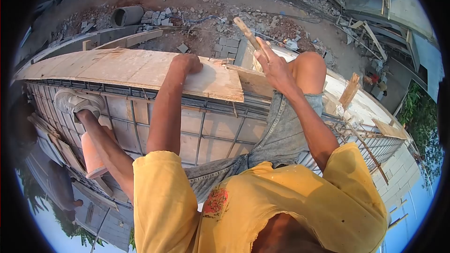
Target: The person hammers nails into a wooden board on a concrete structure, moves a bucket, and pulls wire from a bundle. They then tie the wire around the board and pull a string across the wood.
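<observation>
Bent over the far edge of a long plywood board [117,69], my left hand [188,63] is closed on it, its fingertips partly hidden. My right hand [275,68] is wrapped round a wooden stick [247,33], which tilts up and to the left above the board's right side. The splintered right end of the board lies near my raised knee. Directly below the board's near edge runs a grid of steel rebar [201,129] in front of pale panels.
My shoe [77,102] rests on the rebar at left, near an orange tapered object [99,153]. An upright wood piece [349,90] stands at right. A concrete pipe [127,16], rubble and grey blocks [227,47] lie on the ground below. Another person [51,178] is at far left.
</observation>
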Available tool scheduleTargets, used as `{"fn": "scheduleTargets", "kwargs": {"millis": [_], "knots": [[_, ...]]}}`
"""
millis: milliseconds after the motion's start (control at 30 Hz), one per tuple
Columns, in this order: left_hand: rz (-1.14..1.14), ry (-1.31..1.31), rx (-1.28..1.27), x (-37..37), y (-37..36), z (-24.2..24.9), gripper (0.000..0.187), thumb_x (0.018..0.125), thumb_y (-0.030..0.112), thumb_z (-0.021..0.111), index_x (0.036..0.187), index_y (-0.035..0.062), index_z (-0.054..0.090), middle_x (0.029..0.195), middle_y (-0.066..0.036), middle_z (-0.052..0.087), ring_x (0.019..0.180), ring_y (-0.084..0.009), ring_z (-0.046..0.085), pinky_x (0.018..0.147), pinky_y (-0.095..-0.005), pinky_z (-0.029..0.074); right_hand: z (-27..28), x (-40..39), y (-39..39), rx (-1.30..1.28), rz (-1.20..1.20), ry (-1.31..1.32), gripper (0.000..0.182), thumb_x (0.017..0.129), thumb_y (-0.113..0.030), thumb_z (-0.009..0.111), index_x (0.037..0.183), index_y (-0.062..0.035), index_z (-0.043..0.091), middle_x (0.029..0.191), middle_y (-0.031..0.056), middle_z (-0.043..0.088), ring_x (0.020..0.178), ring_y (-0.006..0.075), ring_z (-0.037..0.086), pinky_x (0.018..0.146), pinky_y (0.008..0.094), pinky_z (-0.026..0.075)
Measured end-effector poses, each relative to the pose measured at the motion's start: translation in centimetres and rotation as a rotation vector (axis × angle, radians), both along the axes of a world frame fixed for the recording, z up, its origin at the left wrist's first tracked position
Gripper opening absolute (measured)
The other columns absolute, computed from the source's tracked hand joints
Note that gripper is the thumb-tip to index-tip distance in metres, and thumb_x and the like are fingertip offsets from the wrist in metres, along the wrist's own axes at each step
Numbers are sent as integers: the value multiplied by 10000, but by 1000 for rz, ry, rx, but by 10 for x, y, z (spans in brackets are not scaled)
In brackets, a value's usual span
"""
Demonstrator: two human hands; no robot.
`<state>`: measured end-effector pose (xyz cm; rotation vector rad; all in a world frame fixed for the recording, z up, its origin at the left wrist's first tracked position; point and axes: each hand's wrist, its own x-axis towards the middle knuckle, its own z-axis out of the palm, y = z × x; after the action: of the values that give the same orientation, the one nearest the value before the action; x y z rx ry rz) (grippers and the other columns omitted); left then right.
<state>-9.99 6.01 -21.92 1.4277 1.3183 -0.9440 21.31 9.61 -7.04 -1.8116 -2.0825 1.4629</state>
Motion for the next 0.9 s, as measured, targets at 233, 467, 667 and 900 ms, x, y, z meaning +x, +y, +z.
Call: {"fn": "scheduleTargets", "kwargs": {"millis": [233,467,667,900], "knots": [[-52,-58,-34,3,11,62,530,989,477,455,1345,137,651,1434,-121,586,1341,-320,531,1134,-426,400,-1,17,22,175,910,-283,582,1020,-125,491,1563,-275,345,845,143,654,742,309,677,621,449,537],[201,-200,4,-36,18,92,552,918,509,612,1346,162,661,1400,-118,618,1284,-313,580,1100,-403,431,42,2,23,-33,997,-291,619,975,-70,502,1551,-261,378,855,149,667,737,296,690,598,438,554],[230,-204,-33,-32,18,93,517,937,512,606,1307,160,689,1386,-126,625,1264,-318,594,1079,-391,449,-22,-48,22,-39,998,-283,597,967,-60,500,1541,-194,406,809,146,693,772,307,719,627,444,579],[309,-127,-71,-20,23,103,496,895,463,636,1287,166,701,1328,-141,662,1246,-322,609,1076,-428,446,42,-9,-6,44,913,-315,581,934,-72,531,1503,-166,466,767,125,705,738,283,729,640,437,579]]}}
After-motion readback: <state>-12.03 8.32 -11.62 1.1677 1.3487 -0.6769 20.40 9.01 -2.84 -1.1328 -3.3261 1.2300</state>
